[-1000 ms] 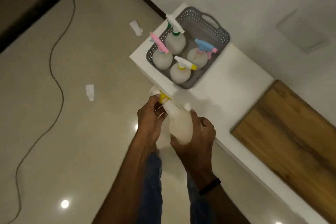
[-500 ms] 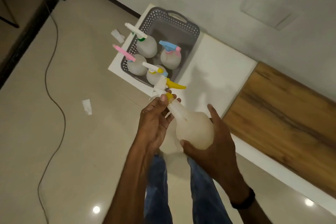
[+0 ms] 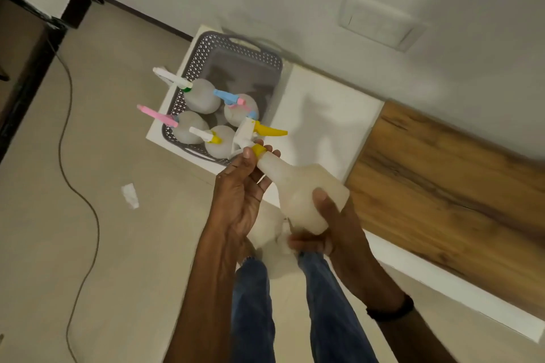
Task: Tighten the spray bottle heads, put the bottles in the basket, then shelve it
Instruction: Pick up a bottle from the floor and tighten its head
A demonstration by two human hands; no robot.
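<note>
A dark cable (image 3: 60,144) trails across the beige floor (image 3: 112,244), a white paper scrap (image 3: 130,196) lying near it.

The person wears mid-blue denim jeans (image 3: 327,303), both legs showing between the arms. A plain black band (image 3: 390,308) circles the right wrist, snug and narrow. The left forearm (image 3: 206,289) and right forearm (image 3: 368,277) are bare as far as the lower edge of the view.

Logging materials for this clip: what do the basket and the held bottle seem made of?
The basket: likely grey plastic, matte, with moulded lattice holes in its walls. The held bottle: probably translucent whitish plastic, frosted; its spray head looks opaque white and yellow plastic.
</note>
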